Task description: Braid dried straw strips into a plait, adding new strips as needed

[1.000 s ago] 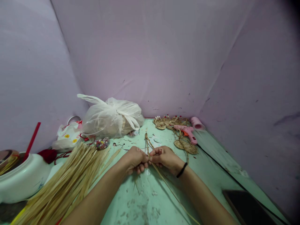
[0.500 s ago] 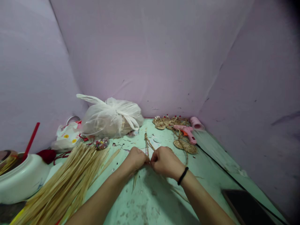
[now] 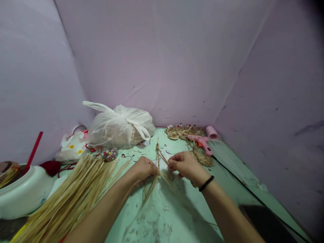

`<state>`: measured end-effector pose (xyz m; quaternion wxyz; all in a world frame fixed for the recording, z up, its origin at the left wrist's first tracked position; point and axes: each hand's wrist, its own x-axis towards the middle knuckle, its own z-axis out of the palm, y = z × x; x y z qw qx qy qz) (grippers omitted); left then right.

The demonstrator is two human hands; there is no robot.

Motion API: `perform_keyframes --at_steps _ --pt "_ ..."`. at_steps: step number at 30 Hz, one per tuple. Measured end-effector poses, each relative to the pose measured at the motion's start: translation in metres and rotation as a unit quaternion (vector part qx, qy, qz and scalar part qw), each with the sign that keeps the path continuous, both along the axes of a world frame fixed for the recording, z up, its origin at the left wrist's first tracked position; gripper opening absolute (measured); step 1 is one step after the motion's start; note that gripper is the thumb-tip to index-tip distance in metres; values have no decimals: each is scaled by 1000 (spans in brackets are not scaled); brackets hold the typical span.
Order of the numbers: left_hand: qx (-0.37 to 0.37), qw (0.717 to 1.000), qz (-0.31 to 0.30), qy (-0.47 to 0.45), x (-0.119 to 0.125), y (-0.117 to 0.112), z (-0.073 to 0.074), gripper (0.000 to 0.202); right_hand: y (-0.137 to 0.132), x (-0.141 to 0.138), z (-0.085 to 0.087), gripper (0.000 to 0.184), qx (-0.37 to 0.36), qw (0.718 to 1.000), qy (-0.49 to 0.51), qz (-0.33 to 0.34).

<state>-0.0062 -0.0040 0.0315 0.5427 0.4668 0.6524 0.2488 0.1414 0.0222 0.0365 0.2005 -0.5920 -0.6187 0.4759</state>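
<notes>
A thin braided straw cord (image 3: 158, 158) stands out from the middle of the table, its two legs running from a peak toward my hands. My left hand (image 3: 145, 169) is closed, thumb and finger pinching the left leg's lower end. Loose straw strands (image 3: 152, 189) fan out below that pinch. My right hand (image 3: 188, 167), a black band on its wrist, is a little to the right. Its thumb and forefinger are pressed together at the right leg of the cord; the other fingers are curled loosely.
Long dry straw strips (image 3: 68, 192) lie to the left, beside a white pot (image 3: 25, 192). A tied plastic bag (image 3: 121, 125), coiled straw pieces (image 3: 177, 131), a pink glue gun (image 3: 201, 141) and a pink spool (image 3: 212, 133) sit at the back. A dark flat object (image 3: 265, 222) lies front right.
My right hand has moved up and to the right, away from my left hand. My left hand has shifted slightly left, and the loose strands between the hands now show.
</notes>
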Motion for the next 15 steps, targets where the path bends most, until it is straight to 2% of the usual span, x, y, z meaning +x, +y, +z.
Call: perform_keyframes --at_steps 3,5,10,15 --pt "3 1000 -6 -17 -2 0 -1 6 -3 -12 -6 7 -124 985 120 -3" --pt "2 1000 -13 -25 -4 1 -3 4 -5 -18 -11 10 -161 973 166 26" --pt "25 998 -51 -5 -6 4 -11 2 -2 -17 -24 14 -116 980 156 44" --pt "85 985 -119 93 -11 4 -12 7 -3 -17 -31 10 -102 980 168 19"
